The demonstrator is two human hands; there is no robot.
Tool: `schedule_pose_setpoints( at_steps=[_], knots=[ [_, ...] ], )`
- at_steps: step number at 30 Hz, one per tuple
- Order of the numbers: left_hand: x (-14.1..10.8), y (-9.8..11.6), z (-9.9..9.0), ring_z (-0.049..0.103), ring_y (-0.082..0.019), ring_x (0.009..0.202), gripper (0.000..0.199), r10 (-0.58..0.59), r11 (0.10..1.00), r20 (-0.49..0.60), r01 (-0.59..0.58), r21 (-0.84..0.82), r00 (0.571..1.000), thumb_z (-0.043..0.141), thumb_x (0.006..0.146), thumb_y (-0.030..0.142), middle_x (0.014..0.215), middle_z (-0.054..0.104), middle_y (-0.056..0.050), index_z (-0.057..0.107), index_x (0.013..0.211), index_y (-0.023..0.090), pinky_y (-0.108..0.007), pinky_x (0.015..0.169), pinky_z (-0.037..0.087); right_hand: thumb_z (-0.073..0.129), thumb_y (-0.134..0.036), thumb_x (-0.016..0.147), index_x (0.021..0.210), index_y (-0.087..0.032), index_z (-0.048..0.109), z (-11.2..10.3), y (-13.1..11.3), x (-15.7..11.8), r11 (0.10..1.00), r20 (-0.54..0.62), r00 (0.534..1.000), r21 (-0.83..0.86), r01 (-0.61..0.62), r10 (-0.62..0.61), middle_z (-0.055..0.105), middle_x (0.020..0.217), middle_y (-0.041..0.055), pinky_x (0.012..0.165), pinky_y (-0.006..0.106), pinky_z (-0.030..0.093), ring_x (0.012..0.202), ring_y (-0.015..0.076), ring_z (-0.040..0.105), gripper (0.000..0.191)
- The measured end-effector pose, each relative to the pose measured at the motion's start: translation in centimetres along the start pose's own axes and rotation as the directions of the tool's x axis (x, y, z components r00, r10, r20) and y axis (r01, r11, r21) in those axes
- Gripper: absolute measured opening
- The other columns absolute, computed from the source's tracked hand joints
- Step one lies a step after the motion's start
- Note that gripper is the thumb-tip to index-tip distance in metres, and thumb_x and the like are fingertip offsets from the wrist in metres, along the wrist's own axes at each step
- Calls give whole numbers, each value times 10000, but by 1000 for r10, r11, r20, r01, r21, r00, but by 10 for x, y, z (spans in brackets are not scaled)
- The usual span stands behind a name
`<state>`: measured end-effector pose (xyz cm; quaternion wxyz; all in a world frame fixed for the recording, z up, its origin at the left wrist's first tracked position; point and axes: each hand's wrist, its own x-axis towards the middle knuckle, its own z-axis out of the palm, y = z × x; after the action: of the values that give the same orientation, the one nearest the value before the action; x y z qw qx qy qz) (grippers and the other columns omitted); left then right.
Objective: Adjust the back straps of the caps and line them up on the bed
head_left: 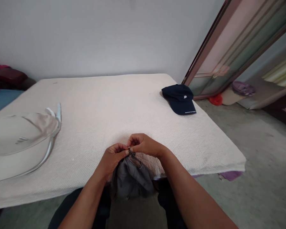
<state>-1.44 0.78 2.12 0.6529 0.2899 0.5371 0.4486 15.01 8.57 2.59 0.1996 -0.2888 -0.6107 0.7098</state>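
A dark grey cap (pixel 133 178) hangs at the near edge of the table, its back opening and strap (pixel 132 153) turned up toward me. My left hand (pixel 113 159) pinches the strap from the left with thumb and fingers. From the right, my right hand (pixel 144 144) pinches the same strap, the fingertips of both hands almost meeting. The small fastening between the fingertips is mostly hidden. Below the hands, the cap's crown droops over the table edge between my knees.
A white textured cover lies over the table (pixel 97 105). On the left rest beige caps (pixel 21 136), apparently stacked, with pale straps. A navy cap (pixel 180 98) with white lettering sits at the right edge. A glass-panelled door (pixel 219 57) stands behind it.
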Motion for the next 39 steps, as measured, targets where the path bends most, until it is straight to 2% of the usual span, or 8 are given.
schedule_pose_setpoints(
  at_steps=[10, 21, 27, 32, 35, 39],
  knots=[
    [0, -2, 1, 557, -107, 567, 192, 7, 998, -37, -5, 55, 999, 765, 635, 275, 660, 645, 9, 669, 761, 166, -221, 550, 414, 616, -101, 666, 766, -141, 606, 3, 0, -1, 999, -63, 998, -38, -1, -1, 567, 651, -19, 556, 216, 389, 596, 85, 495, 108],
    [-1, 0, 3, 568, -111, 544, 219, -36, 998, -37, 34, -44, 999, 793, 577, 225, 634, 648, 10, 658, 740, 165, -227, 543, 424, 608, -101, 648, 744, -145, 606, 6, -1, -2, 1000, -90, 996, -1, -25, 25, 569, 652, -15, 539, 214, 382, 585, 85, 493, 105],
    [-3, 0, 2, 559, -100, 558, 201, -1, 1000, -58, 3, 31, 998, 772, 616, 236, 652, 653, 9, 663, 770, 167, -219, 548, 415, 628, -126, 660, 746, -137, 602, 6, -1, -2, 999, -101, 994, 30, -34, 37, 556, 638, -18, 549, 222, 384, 579, 84, 487, 91],
    [-4, 3, 4, 555, -107, 586, 194, 72, 990, -67, -63, 128, 995, 762, 626, 242, 663, 646, 7, 659, 772, 166, -222, 557, 415, 659, -178, 667, 768, -144, 605, 4, 4, 0, 1000, -113, 993, 5, -26, 27, 553, 647, -17, 555, 226, 372, 589, 87, 478, 119],
    [-3, 2, 4, 557, -107, 600, 190, 97, 986, -64, -88, 139, 993, 754, 637, 236, 673, 645, 9, 651, 782, 168, -222, 570, 419, 668, -187, 668, 778, -141, 611, 3, 6, 2, 1000, -123, 992, -12, -20, 18, 559, 664, -10, 566, 230, 373, 607, 91, 481, 132],
    [-1, -4, 1, 567, -107, 631, 174, 152, 981, -50, -144, 131, 987, 737, 667, 227, 703, 645, 17, 639, 803, 181, -220, 593, 426, 670, -188, 674, 776, -134, 613, 5, 5, 2, 999, -126, 992, 52, -8, 15, 557, 669, -10, 575, 230, 370, 608, 87, 480, 130]
  ],
)
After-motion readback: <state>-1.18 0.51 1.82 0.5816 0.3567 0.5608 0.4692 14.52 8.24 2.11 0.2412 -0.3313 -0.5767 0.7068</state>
